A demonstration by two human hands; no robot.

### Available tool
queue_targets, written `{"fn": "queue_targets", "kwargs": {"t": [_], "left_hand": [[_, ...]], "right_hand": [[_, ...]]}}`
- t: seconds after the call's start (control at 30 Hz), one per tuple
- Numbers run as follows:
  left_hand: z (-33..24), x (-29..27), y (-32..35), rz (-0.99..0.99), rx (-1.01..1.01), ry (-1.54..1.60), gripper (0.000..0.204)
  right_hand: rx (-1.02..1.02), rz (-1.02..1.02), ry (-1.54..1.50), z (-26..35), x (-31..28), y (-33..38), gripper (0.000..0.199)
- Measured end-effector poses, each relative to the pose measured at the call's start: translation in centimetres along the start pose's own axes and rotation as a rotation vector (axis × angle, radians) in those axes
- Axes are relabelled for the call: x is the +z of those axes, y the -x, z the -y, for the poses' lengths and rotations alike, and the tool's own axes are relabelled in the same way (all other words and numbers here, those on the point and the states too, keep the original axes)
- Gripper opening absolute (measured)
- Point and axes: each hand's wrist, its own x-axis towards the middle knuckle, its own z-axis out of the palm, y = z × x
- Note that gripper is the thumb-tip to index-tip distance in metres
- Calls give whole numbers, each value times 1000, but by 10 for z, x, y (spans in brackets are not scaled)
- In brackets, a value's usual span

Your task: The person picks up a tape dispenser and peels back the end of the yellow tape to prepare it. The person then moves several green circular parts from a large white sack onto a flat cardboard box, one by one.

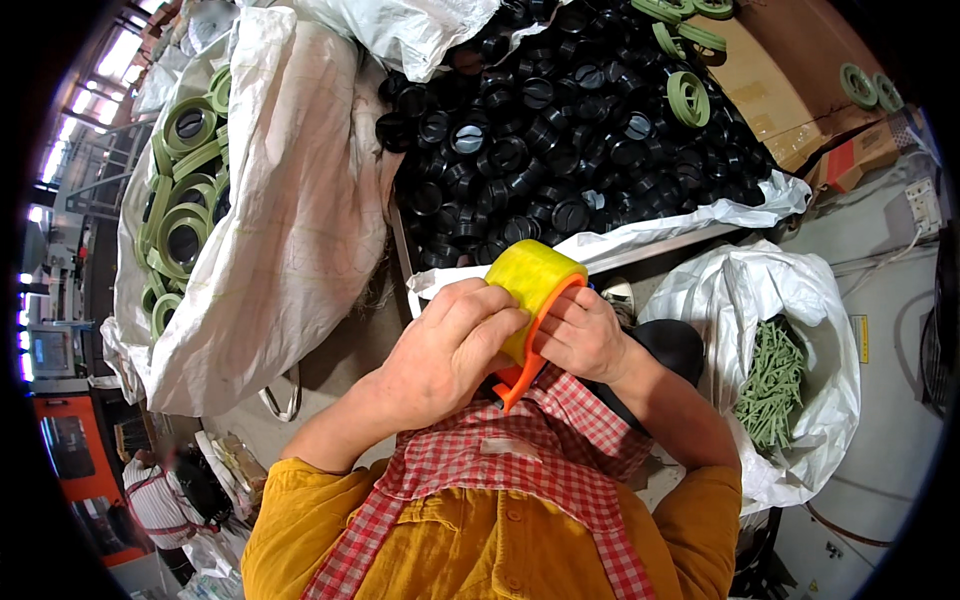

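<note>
The widest thing is the bed of black round parts (pixel 540 150), heaped beyond the person, with a tall white sack (pixel 290 200) of green rings (pixel 185 245) at its left and a smaller white bag (pixel 820 380), open on green strips (pixel 770 385), to the right. Between them, above the apron (pixel 470 460), the two hands meet at one thing: the right hand (pixel 588 338) grips the rim of an orange dispenser (pixel 520 380), fingers hooked inside, while the left hand (pixel 445 345) lays its fingers on the yellow tape roll (pixel 535 272) seated in it; whether they pinch a loose end, I cannot tell. The roll looks already mounted, so the work seems at an early stage: no strip is visibly drawn out, and freeing and laying tape appear left to do.
</note>
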Motion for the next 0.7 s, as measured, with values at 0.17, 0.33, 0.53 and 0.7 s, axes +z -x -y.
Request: {"fn": "queue_targets", "kwargs": {"t": [0.17,0.33,0.53,0.7], "left_hand": [[0,6,-1,-39,18,-27,52],[-1,11,0,-66,24,-58,50],[-2,16,-2,-58,28,-69,44],[-5,20,-3,-45,45,-69,45]], "right_hand": [[28,-32,0,-1,1,2,21],[86,-52,-24,0,1,0,18],[188,-89,-79,-3,4,7,19],[254,-118,-98,-3,2,8,26]]}}
